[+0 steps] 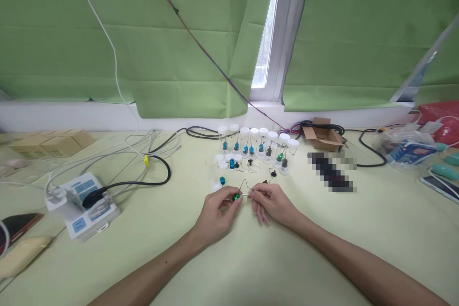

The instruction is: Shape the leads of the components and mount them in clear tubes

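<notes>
Between thumb and fingers, my left hand (219,208) pinches a small shiny green part (236,197). My right hand (270,202) is closed at the fingertips on a thin metal rod (245,195) that reaches to the green part. A bent wire (245,182) rises between the two hands; which of them bears it I cannot tell. Just beyond my hands lie loose blue parts (223,180), black parts (274,173) and thin metal pieces (239,170). Behind these stands a group of clear tubes with white caps (254,132), holding blue, green or grey parts with bent wires.
To the left is a white power strip (84,205) with plugs and trailing cables (158,184). An open cardboard box (322,137) stands behind on the right, near a pixelated dark object (330,172). Farther right are a plastic packet (410,152) and a phone (441,187).
</notes>
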{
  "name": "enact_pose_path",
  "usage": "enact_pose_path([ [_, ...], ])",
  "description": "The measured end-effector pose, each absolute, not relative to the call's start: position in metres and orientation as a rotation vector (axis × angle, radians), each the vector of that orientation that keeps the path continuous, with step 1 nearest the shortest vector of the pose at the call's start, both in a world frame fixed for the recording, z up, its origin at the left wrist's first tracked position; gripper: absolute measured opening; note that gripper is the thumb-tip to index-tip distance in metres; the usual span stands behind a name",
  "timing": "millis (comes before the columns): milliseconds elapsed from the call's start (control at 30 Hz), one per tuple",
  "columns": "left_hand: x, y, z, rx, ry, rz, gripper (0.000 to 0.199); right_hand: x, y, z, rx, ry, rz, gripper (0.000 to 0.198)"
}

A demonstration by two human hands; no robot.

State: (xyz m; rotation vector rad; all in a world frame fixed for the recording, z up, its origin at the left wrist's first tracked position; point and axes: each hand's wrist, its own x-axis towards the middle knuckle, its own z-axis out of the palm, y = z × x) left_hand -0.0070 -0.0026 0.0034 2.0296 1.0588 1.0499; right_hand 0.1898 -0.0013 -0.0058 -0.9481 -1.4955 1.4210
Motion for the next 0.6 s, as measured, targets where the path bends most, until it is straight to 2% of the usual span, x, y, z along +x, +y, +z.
enact_pose_path([
  [600, -0.0085, -0.0024, -0.0001, 2.201, 0.949, 1.107, 0.012, 0.1921, -0.0013, -0.0077, -1.072, -1.554, 1.453, 0.053],
])
